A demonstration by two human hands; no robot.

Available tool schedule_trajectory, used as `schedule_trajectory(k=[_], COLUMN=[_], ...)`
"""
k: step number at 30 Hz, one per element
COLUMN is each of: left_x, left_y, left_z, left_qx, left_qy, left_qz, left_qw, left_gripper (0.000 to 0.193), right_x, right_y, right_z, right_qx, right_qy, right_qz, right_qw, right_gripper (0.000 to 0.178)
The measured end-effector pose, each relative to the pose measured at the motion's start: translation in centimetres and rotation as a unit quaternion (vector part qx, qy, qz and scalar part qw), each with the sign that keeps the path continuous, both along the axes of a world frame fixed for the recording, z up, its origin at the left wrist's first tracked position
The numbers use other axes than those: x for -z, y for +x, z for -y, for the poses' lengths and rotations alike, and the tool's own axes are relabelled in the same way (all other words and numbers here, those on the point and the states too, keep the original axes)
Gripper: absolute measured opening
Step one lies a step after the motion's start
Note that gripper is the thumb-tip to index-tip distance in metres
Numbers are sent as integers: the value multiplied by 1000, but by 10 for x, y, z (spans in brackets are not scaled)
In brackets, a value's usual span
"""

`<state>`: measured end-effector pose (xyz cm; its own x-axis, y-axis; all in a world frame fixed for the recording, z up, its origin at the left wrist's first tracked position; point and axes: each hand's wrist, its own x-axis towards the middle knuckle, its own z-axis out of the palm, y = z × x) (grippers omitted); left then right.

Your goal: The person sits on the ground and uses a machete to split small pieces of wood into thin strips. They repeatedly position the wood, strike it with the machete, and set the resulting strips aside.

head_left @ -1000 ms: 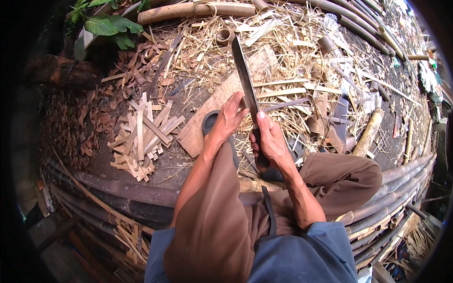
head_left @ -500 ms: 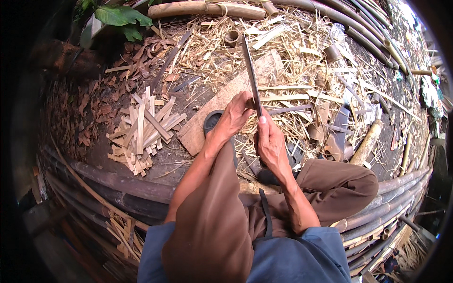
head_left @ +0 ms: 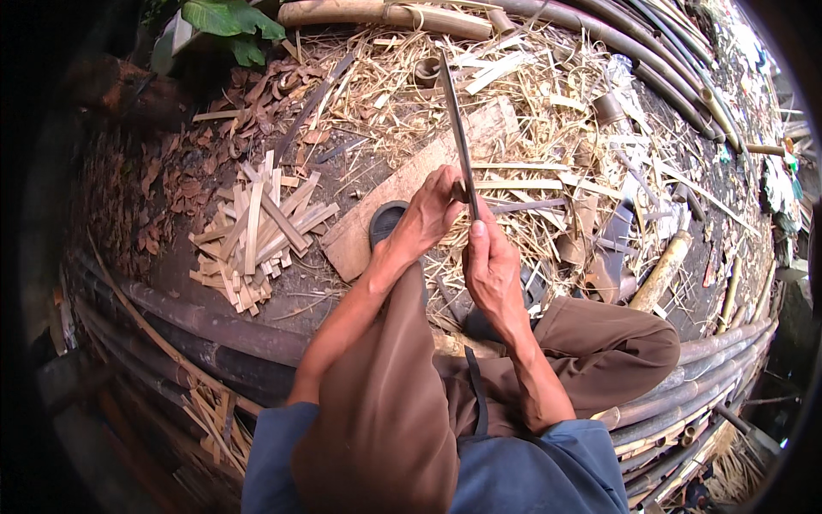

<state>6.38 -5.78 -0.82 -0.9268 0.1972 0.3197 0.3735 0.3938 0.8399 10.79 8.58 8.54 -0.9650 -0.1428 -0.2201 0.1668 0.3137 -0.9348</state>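
A long, narrow knife [head_left: 457, 120] points away from me, its dark blade seen nearly edge-on. My right hand [head_left: 492, 270] is closed round its handle end, with the thumb lying along the top. Against the blade, just beyond that thumb, my left hand [head_left: 425, 214] pinches a small dark strip of bamboo [head_left: 461, 190]. Most of the strip is hidden by my fingers and the knife. Both hands are above a flat wooden board [head_left: 368, 231] on the ground, in front of my raised left knee.
Left of the board lies a pile of split bamboo strips [head_left: 257, 227]. Shavings [head_left: 377, 94] cover the ground beyond. Bamboo poles [head_left: 223, 321] run beside me on both sides, and another thick pole [head_left: 385, 15] lies at the far edge. A bamboo length [head_left: 664, 274] rests to the right.
The view has shifted slightly. My right hand sits a little nearer to me, with its thumb lower beside the blade. The left hand keeps its pinch in almost the same place.
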Motion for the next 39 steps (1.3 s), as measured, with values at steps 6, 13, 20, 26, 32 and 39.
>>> schedule_trajectory(k=[6,13,20,26,32,39], left_x=[-12,35,10,7,-7,-19], left_y=[-6,22,59,73,68,76], left_z=[-1,17,54,67,60,59], left_qx=[22,-75,-183,-221,-234,-245], left_qy=[-9,-92,1,-19,25,15], left_qz=[15,110,239,208,243,229], left_qw=[1000,987,954,953,941,942], left_gripper=[26,73,51,41,36,24], right_x=[10,28,58,-19,58,66], right_y=[-3,-15,-20,-22,-21,-17], right_z=[-4,-5,-6,-3,3,-3], right_qx=[6,7,-29,-25,-35,-49], right_qy=[2,-9,42,-30,49,26], right_qz=[29,-4,-33,-2,45,23], right_qw=[1000,1000,998,999,997,998], right_gripper=[42,43,50,54,56,56])
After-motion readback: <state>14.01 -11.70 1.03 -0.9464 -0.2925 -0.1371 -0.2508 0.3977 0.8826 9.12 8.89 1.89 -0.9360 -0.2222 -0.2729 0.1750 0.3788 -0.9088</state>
